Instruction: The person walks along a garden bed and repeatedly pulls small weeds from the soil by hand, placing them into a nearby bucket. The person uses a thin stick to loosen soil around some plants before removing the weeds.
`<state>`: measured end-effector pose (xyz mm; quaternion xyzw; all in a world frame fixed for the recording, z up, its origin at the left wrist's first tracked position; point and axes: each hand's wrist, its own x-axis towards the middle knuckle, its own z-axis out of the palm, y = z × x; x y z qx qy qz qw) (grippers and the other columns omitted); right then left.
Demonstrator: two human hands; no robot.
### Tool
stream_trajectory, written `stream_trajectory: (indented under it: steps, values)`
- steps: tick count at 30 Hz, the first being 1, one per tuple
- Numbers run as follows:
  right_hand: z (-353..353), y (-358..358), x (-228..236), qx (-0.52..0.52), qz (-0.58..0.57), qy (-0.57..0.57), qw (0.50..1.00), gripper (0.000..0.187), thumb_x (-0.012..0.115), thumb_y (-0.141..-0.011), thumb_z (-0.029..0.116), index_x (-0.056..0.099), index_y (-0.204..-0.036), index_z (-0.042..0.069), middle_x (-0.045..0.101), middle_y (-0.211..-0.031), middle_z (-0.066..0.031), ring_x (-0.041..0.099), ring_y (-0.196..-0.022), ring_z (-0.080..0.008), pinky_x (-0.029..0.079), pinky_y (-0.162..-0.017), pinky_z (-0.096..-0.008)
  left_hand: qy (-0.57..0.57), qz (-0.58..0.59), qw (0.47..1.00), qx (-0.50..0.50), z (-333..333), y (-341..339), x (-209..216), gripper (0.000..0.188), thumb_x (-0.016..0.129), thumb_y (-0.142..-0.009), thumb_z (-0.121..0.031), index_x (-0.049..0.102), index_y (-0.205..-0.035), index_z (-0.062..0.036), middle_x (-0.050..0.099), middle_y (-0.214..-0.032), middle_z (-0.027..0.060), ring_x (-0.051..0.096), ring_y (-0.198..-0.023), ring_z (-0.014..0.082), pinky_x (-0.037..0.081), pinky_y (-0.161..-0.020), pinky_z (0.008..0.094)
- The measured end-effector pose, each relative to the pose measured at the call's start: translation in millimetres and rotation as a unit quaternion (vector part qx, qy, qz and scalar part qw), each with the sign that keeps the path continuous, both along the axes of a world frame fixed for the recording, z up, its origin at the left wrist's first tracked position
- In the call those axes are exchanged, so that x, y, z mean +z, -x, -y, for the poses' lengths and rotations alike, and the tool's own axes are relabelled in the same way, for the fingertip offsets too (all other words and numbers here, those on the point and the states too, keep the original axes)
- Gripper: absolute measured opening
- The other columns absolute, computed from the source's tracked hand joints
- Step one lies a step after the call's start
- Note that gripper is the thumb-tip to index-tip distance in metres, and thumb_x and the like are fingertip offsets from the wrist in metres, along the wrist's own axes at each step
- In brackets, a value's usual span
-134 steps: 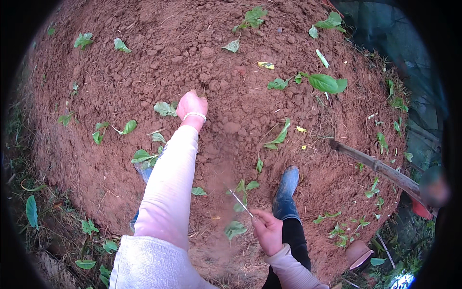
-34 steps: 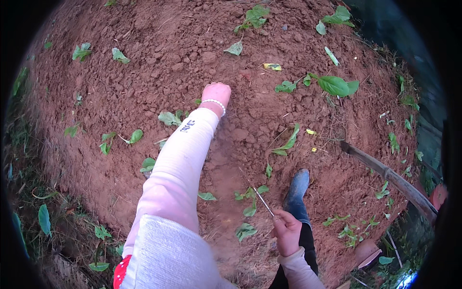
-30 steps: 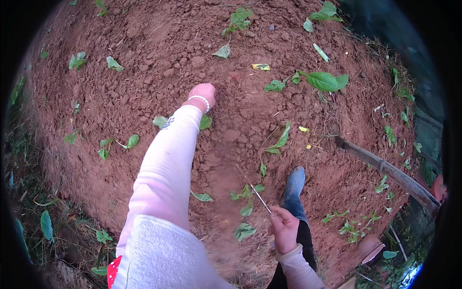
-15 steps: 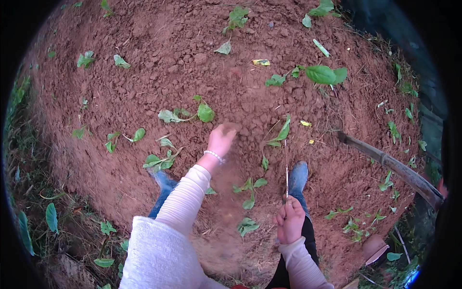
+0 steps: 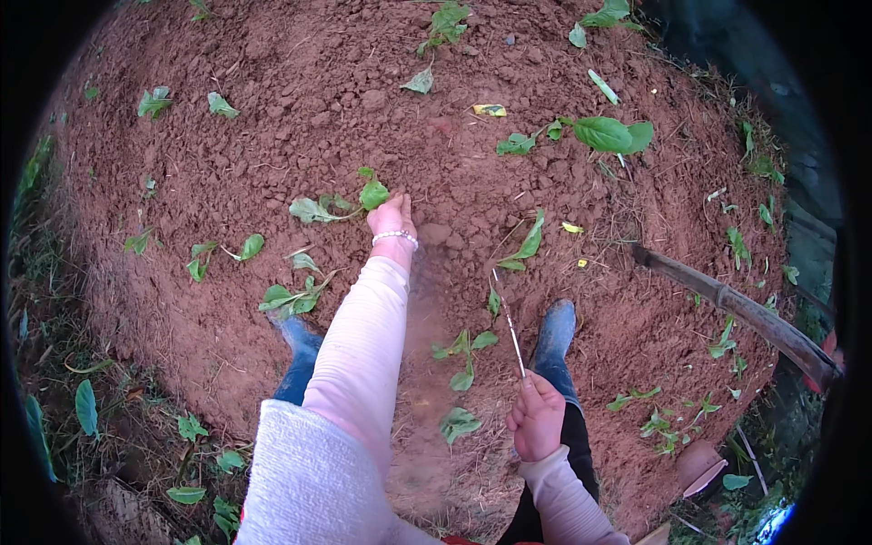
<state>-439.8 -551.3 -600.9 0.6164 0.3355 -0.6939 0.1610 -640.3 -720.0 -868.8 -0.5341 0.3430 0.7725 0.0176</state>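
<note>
My left hand, with a beaded bracelet at the wrist, is down at the reddish soil. It reaches a leafy green seedling whose leaves spread to the hand's left. The back of the hand hides most of its fingers, so their grip does not show. Closer to me, my right hand is closed around a thin metal rod. The rod points up and a little left, its far tip beside a small green leaf. Another seedling leans on the soil beyond that tip.
Several seedlings lie scattered over the cloddy soil, including a large-leaved one at the upper right. A curved wooden pole juts in from the right. My blue boots stand on the soil. Weeds edge the left side.
My left hand has moved forward and left, up to the seedling. The rod in my right hand has tilted leftward, and that hand has shifted slightly.
</note>
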Motion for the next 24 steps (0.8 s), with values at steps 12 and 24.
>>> stream_trajectory:
  steps: [12,24]
  values:
    - [10.8,-4.9,-5.6,0.057,0.013,0.014,0.998,0.015,0.045,-0.088,0.014,0.051,-0.094,0.001,0.03,-0.049,0.0065,0.025,-0.038,-0.0037,0.027,-0.035,-0.021,-0.111,0.03,0.898,-0.425,1.2,-38.1,97.4,0.05,0.051,-0.081,-0.007,0.031,-0.127,-0.0051,0.049,-0.117,0.0122,0.054,-0.097,0.0207,0.046,-0.077,0.0328]
    - [36.5,-36.8,-20.6,0.44,-0.136,-0.077,0.884,0.015,0.051,-0.083,0.015,0.058,-0.08,0.001,0.053,-0.061,-0.005,0.052,-0.057,-0.0126,0.04,-0.052,-0.0277,-0.134,0.203,0.909,-0.338,-16.0,-162.6,241.0,0.007,0.06,-0.078,-0.008,0.053,-0.079,-0.0076,0.051,-0.064,-0.0029,0.043,-0.049,0.0044,0.031,-0.039,0.0165]
